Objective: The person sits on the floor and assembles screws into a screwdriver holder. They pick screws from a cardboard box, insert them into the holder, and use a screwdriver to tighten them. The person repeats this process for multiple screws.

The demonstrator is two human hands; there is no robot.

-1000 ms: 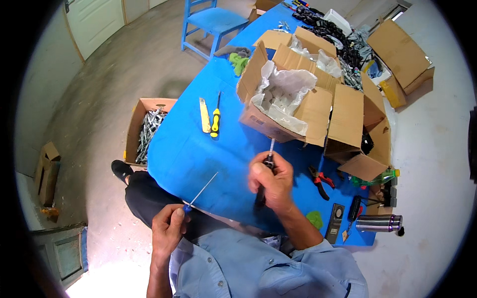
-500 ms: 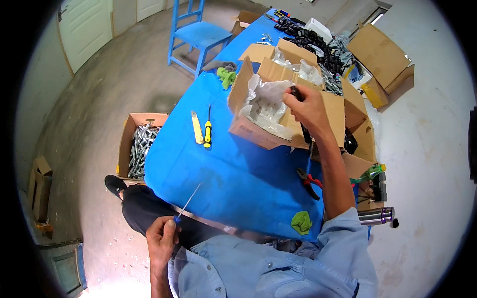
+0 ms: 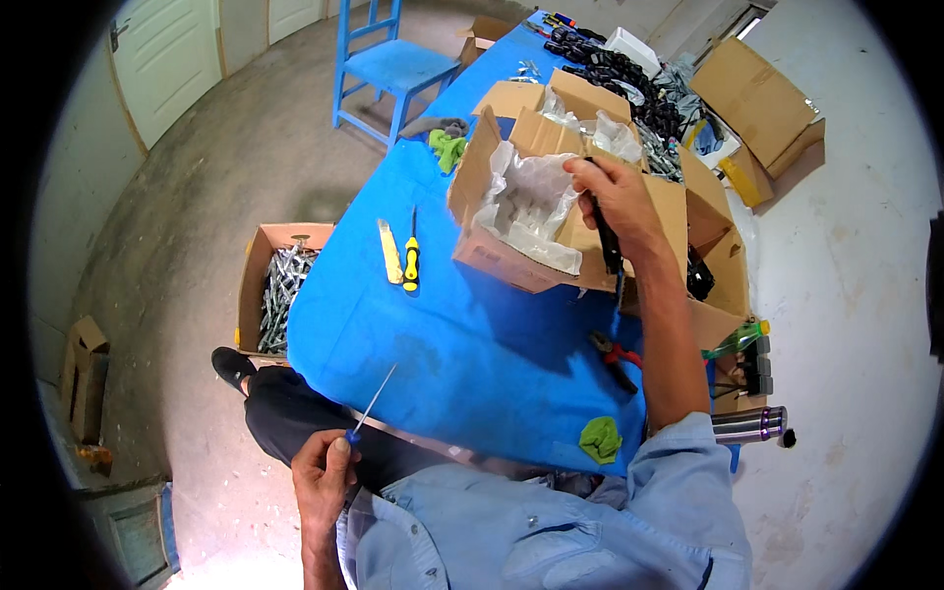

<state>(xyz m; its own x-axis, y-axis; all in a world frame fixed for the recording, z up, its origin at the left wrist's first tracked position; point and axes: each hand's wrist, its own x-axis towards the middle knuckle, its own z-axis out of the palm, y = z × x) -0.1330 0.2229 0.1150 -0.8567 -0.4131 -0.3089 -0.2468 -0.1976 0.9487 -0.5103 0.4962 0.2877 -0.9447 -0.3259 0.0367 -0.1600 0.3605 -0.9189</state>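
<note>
There are two green cloths, one held blue-handled screwdriver, one chair and one flask.

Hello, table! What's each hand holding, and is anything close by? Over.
Left hand: gripping blue-handled screwdriver. Right hand: holding black tool, type unclear, near open carton. Close by: pliers beside right forearm.

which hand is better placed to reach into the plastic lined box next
Right, likely: the right hand is up by the box, though gripping a black tool. The left hand is farther off, holding a blue-handled screwdriver.
</note>
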